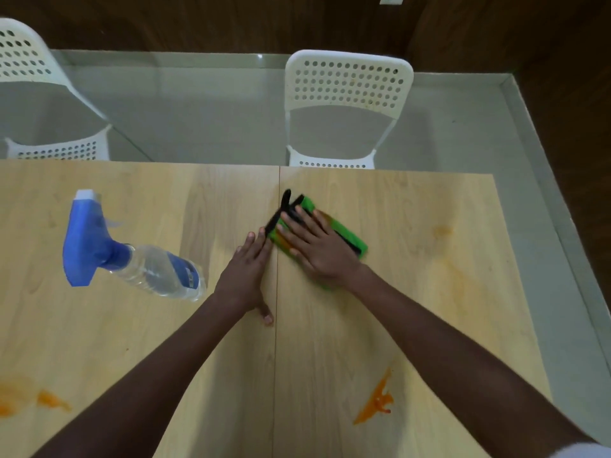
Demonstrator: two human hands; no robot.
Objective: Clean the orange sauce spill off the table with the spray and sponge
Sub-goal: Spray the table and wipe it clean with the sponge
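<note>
1. Head view, progress: the job looks partly done, as I judge it. The counter (198, 358) shows faint orange smears (453, 276) off to the right of the right hand, as if wiped thin, while 1 thick orange streak (375, 403) lies beside the right forearm and another orange patch (20, 396) lies outside the left forearm, near the counter's near-left edge. Those 2 are left to scrub.
2. Head view, hands: the right hand (319, 246) lies flat, fingers straight, pressing down on the green sponge (347, 234). The left hand (246, 271) rests flat on the counter with straight fingers, its fingertips just beside the sponge's black strap; it grasps nothing.
3. Head view, spray: the spray bottle (132, 256) lies tipped on its side, left of the left hand, untouched.
</note>
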